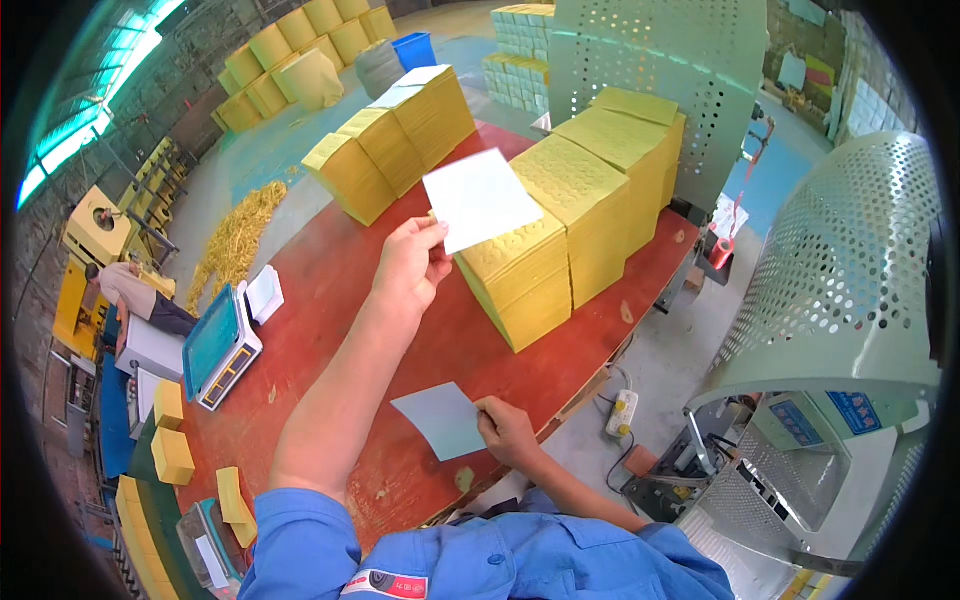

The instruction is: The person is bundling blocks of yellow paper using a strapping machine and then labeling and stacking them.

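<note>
Pinched by one corner in my left hand [410, 262] is a white square sheet [480, 200], held over the near end of a tall row of yellow paper stacks [525, 290]. Whether the sheet touches the top of the stack I cannot tell. My right hand [507, 432] is lower, close to my body at the table's front edge. Its fingers are closed on the edge of a pale blue-grey sheet [443, 420], tilted above the red table [330, 300]. Embossed patterns show on the tops of the yellow stacks.
A second row of yellow stacks [365, 165] stands farther left, white sheets on its far end. A digital scale [222, 345] sits at the table's left. Perforated metal machine guards [830, 270] rise on the right, near a power strip [622, 412]. Another person [145, 300] bends at far left.
</note>
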Available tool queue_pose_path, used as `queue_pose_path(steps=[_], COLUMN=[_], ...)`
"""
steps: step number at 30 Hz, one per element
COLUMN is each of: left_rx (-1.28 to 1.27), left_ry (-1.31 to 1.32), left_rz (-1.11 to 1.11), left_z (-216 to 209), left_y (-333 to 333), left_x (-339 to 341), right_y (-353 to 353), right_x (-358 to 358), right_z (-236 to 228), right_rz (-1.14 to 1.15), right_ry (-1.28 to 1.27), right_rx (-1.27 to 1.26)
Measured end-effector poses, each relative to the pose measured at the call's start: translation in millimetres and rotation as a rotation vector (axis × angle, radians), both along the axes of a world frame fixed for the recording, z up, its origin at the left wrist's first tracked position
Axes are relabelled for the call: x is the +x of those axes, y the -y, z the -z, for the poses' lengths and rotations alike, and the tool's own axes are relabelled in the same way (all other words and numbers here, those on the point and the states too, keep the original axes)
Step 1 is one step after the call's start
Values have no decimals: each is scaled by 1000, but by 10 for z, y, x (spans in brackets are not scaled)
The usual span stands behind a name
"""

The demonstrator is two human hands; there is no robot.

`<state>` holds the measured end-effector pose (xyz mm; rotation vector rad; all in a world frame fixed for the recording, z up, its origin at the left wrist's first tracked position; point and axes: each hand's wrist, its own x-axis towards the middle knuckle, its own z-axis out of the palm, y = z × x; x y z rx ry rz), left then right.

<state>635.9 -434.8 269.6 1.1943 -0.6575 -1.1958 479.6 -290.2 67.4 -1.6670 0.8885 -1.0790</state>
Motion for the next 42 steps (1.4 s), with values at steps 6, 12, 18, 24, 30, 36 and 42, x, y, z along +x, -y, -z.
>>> queue_pose_path(steps=[6, 12, 18, 24, 30, 36, 42], left_rx=[31, 50, 76, -269, -168, 59, 42], left_ry=[254, 396, 460, 1247, 1896, 1827, 1739], left_rz=[-66, -96, -42, -166, -7, 195, 328], left_z=[72, -44, -79, -78, -28, 356, 256], left_y=[4, -39, -121, 304, 934, 909, 722], left_x=[-243, -341, -241, 21, -295, -381, -381], right_y=[80, 94, 64, 144, 711, 1319, 1200], right_x=[-91, -102, -170, -267, -833, -1071, -986], right_z=[45, 17, 11, 117, 57, 38, 37], right_rz=[-117, -161, -255, -320, -80, 287, 265], right_ry=[11, 52, 82, 199, 781, 241, 264], right_rx=[-21, -45, -1, 131, 422, -4, 67])
